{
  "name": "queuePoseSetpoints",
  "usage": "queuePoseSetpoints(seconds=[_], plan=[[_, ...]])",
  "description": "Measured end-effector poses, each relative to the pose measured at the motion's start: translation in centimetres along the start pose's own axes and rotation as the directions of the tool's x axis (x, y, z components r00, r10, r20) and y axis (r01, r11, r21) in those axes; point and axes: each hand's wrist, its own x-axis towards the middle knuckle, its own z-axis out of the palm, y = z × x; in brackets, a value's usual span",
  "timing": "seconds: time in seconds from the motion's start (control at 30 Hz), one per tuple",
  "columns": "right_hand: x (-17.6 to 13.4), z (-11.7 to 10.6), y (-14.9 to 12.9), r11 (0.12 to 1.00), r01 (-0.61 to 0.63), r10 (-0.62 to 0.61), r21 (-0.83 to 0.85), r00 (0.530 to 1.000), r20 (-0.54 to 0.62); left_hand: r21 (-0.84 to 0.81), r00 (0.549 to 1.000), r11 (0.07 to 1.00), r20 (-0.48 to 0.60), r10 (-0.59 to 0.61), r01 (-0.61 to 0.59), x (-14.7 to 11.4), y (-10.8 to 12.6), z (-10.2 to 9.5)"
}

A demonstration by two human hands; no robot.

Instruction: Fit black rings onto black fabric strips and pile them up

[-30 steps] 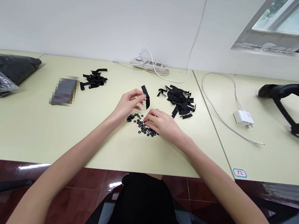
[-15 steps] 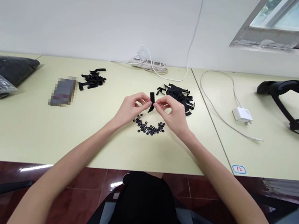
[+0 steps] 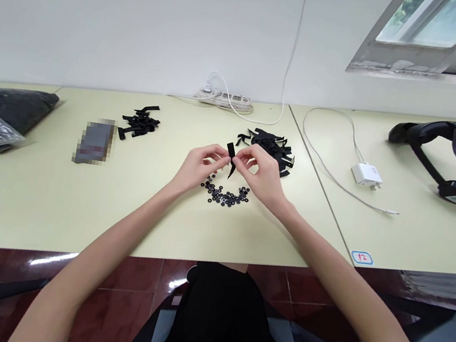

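Observation:
Between the fingertips of both hands is a short black fabric strip (image 3: 231,149), one end pointing up and the other hanging below. My left hand (image 3: 201,167) pinches it from the left, and my right hand (image 3: 259,173) pinches it from the right. Whether a small part sits at the pinch cannot be seen. Just below the hands lie many small dark round discs with centre holes (image 3: 224,198), spread in a curve on the table. A heap of black strips (image 3: 272,146) lies behind my right hand. Further left is a smaller heap of black strips (image 3: 141,122).
A pixelated dark object (image 3: 94,142) and a black plastic bag (image 3: 9,115) lie on the left of the table (image 3: 56,202). A power strip (image 3: 225,100) rests by the wall. To the right are a white charger (image 3: 367,174) with cable and a black headset (image 3: 447,164).
The strip has turned slightly between the fingers, its top leaning further left and its lower end hanging lower. Both hands keep their pinch and nearly the same place.

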Motion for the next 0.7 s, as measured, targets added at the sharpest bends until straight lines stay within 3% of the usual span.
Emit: queuePoseSetpoints(seconds=[0.23,0.7], plan=[[0.08,0.05,0.39,0.995,-0.082,0.078,0.059,0.994,0.075,-0.013,1.000,1.000,0.009,-0.010,0.011,0.01,0.08,-0.07],[-0.02,-0.16,0.05,0.998,-0.056,0.053,0.025,0.991,0.125,-0.034,0.999,0.999,0.035,-0.030,0.031,-0.06,0.50,-0.01]])
